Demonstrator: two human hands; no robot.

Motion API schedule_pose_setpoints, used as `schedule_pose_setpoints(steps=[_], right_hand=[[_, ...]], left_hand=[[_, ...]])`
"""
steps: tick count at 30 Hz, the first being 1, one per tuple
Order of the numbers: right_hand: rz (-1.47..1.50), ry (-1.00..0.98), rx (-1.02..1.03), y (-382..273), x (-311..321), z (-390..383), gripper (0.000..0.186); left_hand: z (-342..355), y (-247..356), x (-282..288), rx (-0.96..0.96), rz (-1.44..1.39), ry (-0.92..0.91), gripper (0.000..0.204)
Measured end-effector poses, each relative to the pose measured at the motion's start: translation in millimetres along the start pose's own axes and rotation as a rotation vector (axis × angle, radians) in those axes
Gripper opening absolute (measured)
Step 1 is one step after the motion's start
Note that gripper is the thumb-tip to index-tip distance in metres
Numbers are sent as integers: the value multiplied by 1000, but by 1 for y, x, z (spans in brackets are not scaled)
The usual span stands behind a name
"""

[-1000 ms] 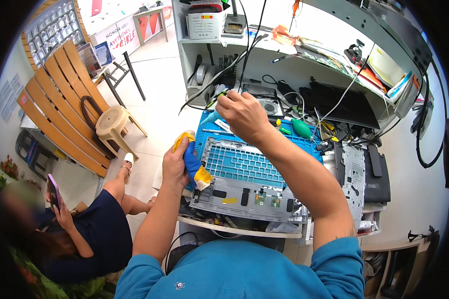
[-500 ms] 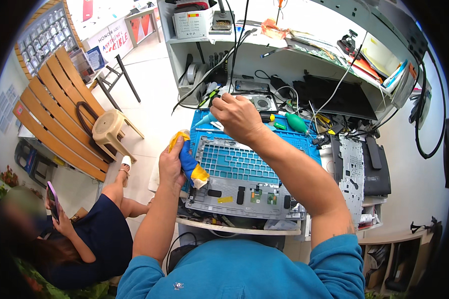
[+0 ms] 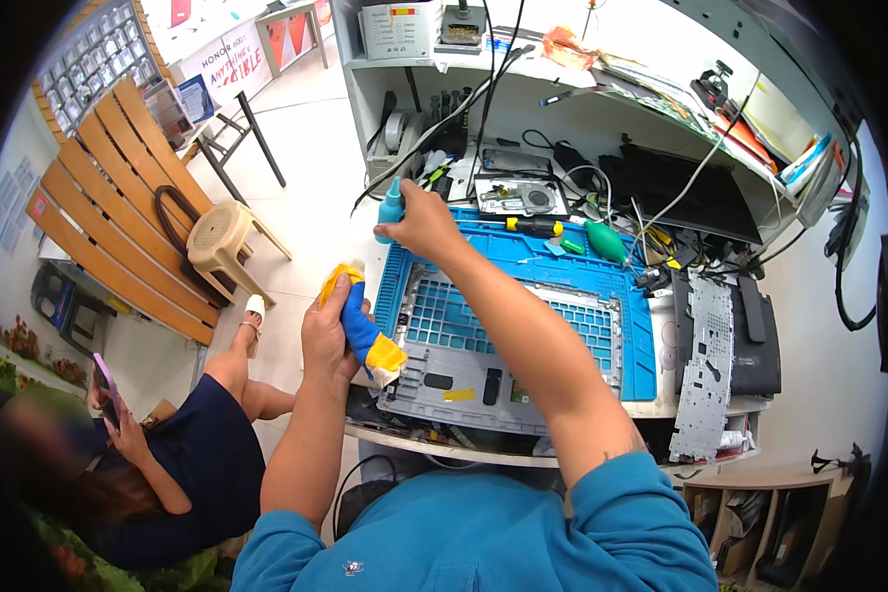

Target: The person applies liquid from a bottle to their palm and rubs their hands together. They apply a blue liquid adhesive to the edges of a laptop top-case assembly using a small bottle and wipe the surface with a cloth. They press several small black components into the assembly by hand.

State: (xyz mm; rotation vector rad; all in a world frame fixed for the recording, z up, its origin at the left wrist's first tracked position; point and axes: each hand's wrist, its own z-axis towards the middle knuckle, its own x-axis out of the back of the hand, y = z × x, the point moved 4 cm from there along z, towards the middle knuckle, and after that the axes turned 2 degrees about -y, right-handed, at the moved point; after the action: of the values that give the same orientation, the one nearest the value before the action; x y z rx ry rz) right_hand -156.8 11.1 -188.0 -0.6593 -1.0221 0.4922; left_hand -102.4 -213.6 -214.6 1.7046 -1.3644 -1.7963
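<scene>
My left hand (image 3: 326, 331) is closed around a bunched blue and yellow cloth (image 3: 361, 331), which hangs down over the left edge of a laptop's keyboard frame. My right hand (image 3: 426, 225) grips a small teal squeeze bottle (image 3: 392, 205) with a tapered nozzle. The bottle stands roughly upright in the fingers, nozzle up, beyond the cloth and above the far left corner of a blue work mat (image 3: 639, 345). On that mat lies the grey laptop frame (image 3: 419, 367), its key openings showing blue beneath. My right forearm hides part of the frame.
Behind the mat are a yellow-black screwdriver (image 3: 535, 227), a green air blower (image 3: 605, 242) and tangled cables. A perforated metal plate (image 3: 705, 365) and dark laptop parts lie on the right. Cables hang from above. At left, a person with a phone (image 3: 107, 390) sits near a plastic stool (image 3: 229, 237).
My right hand has moved left, turning the squeeze bottle from a sideways tilt to nearly upright. The left hand keeps its hold on the cloth. The whole view has shifted slightly.
</scene>
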Motion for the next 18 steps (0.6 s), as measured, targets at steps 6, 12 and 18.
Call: schedule_pose_setpoints(steps=[6, 12, 18], right_hand=[[-96, 0, 29, -1, -36, 27, 64], [-126, -83, -30, -12, -42, 36, 70], [-143, -107, -75, -19, -18, 22, 72]], left_hand=[[-9, 11, 19, -50, 64, 1, 35], [-12, 11, 30, -40, 127, -19, 34], [-10, 5, 31, -3, 200, -3, 33]])
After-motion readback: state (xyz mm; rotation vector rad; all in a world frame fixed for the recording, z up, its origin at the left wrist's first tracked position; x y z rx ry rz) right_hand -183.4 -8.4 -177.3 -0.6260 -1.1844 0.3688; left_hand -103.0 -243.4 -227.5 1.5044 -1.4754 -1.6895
